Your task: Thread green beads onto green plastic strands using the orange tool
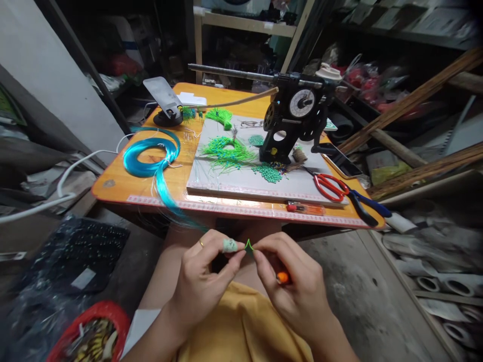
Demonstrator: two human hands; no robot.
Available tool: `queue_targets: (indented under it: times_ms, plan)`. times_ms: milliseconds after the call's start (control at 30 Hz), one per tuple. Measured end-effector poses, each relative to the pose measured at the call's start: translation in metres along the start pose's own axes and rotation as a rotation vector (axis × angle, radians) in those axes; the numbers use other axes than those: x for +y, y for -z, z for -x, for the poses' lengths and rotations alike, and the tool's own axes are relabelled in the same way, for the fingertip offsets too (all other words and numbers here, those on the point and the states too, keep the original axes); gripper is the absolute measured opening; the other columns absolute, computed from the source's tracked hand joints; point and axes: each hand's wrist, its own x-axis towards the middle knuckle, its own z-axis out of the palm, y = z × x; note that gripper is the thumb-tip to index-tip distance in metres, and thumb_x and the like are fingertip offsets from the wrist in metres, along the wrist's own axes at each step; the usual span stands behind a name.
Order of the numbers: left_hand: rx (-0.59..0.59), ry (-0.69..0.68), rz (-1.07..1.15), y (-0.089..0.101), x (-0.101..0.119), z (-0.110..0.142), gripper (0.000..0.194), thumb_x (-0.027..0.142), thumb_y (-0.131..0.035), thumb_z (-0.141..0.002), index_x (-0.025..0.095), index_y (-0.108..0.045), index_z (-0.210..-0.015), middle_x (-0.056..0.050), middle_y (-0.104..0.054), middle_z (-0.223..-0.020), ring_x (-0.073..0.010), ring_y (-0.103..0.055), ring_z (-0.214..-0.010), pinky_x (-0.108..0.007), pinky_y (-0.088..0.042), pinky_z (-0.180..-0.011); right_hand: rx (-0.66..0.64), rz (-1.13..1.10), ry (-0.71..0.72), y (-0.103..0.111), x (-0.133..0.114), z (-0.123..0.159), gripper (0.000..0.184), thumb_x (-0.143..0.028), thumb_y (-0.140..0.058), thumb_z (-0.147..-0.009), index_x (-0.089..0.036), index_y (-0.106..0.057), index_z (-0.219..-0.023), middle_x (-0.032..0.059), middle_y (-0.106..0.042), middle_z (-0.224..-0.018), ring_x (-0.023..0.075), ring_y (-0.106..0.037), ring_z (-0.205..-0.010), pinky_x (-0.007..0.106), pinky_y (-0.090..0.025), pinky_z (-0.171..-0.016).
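Observation:
Over my lap, the fingertips of my left hand [204, 266] and my right hand [296, 274] pinch a short bright green strand [248, 244], bent to a small peak between them. A ring and a pale green finger wrap [230, 245] are on my left hand. Tucked in my right palm is a thing with an orange end [283, 277]; the rest of it is hidden. Beyond my hands, a board [211, 190] on the table bears green bundles of strands [228, 153], turquoise beads [268, 173] and a black winding machine [281, 120] with a dial.
On the wooden table [116, 178] lie a coil of blue line [130, 160], red-handled scissors [332, 187], dark-handled pliers [368, 206], a phone [343, 161] and an orange-red tool [304, 208] at the front edge. A red basin [116, 319] stands low at left; shelves flank the table.

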Motion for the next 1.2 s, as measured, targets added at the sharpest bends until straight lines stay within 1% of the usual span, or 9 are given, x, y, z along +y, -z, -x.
queue_targets:
  times_ms: [167,333,500,633,700,833,933,1033,1200]
  plan:
    - [-0.056,-0.138,0.023,-0.001,-0.004,-0.004,0.017,0.003,-0.070,-0.085,0.017,-0.068,-0.094,-0.006,-0.069,-0.083,-0.0155,-0.068,-0.075,-0.024,-0.058,-0.066,-0.094,-0.157,-0.075,0.000,-0.004,-0.001,0.013,-0.009,-0.053,-0.095,-0.021,-0.060,-0.096,0.0020,-0.061,-0.085,0.0139,-0.060,-0.072,0.026,-0.047,-0.066]
    - [-0.076,-0.296,-0.124,0.002,-0.005,-0.007,0.014,0.003,-0.065,-0.087,0.016,-0.064,-0.092,-0.007,-0.068,-0.075,-0.0172,-0.064,-0.070,-0.028,-0.058,-0.063,-0.192,-0.213,-0.112,0.005,-0.002,-0.002,0.015,-0.012,-0.052,-0.097,-0.022,-0.063,-0.101,0.0019,-0.063,-0.088,0.0141,-0.061,-0.077,0.025,-0.047,-0.070]
    - [-0.095,-0.238,-0.180,0.003,-0.007,-0.005,0.013,0.006,-0.063,-0.089,0.018,-0.063,-0.093,-0.005,-0.068,-0.075,-0.0172,-0.064,-0.070,-0.026,-0.056,-0.064,-0.152,-0.122,-0.098,0.001,-0.002,-0.003,0.010,-0.011,-0.053,-0.095,-0.020,-0.058,-0.094,0.0004,-0.059,-0.082,0.0128,-0.056,-0.069,0.024,-0.044,-0.063]
    - [-0.157,-0.241,-0.222,0.004,-0.005,-0.004,0.012,0.005,-0.061,-0.089,0.017,-0.062,-0.091,-0.005,-0.066,-0.075,-0.0176,-0.062,-0.070,-0.026,-0.053,-0.063,-0.126,-0.089,-0.044,-0.001,-0.001,-0.005,0.013,-0.009,-0.052,-0.094,-0.021,-0.055,-0.089,-0.0008,-0.053,-0.080,0.0119,-0.051,-0.065,0.024,-0.042,-0.059]
    - [-0.154,-0.173,-0.188,0.005,-0.002,-0.003,0.012,0.005,-0.061,-0.088,0.017,-0.061,-0.087,-0.004,-0.064,-0.073,-0.0161,-0.061,-0.068,-0.025,-0.051,-0.062,-0.130,-0.130,-0.054,0.001,0.000,-0.007,0.010,-0.012,-0.054,-0.094,-0.021,-0.055,-0.091,-0.0007,-0.054,-0.081,0.0123,-0.052,-0.066,0.024,-0.042,-0.060]
    - [-0.158,0.121,-0.036,0.006,0.005,-0.003,0.013,0.008,-0.063,-0.086,0.018,-0.061,-0.079,0.001,-0.062,-0.068,-0.0112,-0.057,-0.060,-0.020,-0.046,-0.057,-0.166,-0.172,-0.077,0.003,0.001,-0.008,0.013,-0.015,-0.057,-0.094,-0.022,-0.059,-0.105,0.0017,-0.057,-0.088,0.0140,-0.055,-0.073,0.026,-0.045,-0.064]
    - [-0.185,0.261,0.065,0.006,0.008,-0.003,0.014,0.012,-0.063,-0.086,0.019,-0.060,-0.074,0.003,-0.060,-0.066,-0.0106,-0.056,-0.059,-0.019,-0.044,-0.054,-0.202,-0.168,-0.055,0.001,0.002,-0.006,0.009,-0.013,-0.056,-0.094,-0.021,-0.060,-0.095,0.0011,-0.055,-0.082,0.0141,-0.054,-0.069,0.026,-0.044,-0.061]
    - [-0.201,0.379,0.141,0.006,0.010,-0.005,0.013,0.013,-0.064,-0.083,0.019,-0.059,-0.072,0.003,-0.058,-0.064,-0.0108,-0.056,-0.059,-0.019,-0.043,-0.052,-0.153,-0.178,-0.053,-0.001,0.001,-0.004,0.010,-0.012,-0.057,-0.091,-0.020,-0.060,-0.086,-0.0005,-0.052,-0.076,0.0128,-0.050,-0.062,0.025,-0.041,-0.055]
    - [-0.152,0.584,0.466,0.004,0.002,-0.002,0.015,0.019,-0.068,-0.083,0.018,-0.057,-0.073,0.002,-0.060,-0.068,-0.0108,-0.057,-0.063,-0.020,-0.048,-0.060,-0.098,-0.243,-0.102,-0.002,0.000,0.000,0.009,-0.015,-0.060,-0.092,-0.020,-0.066,-0.089,0.0000,-0.056,-0.077,0.0130,-0.054,-0.065,0.025,-0.043,-0.058]
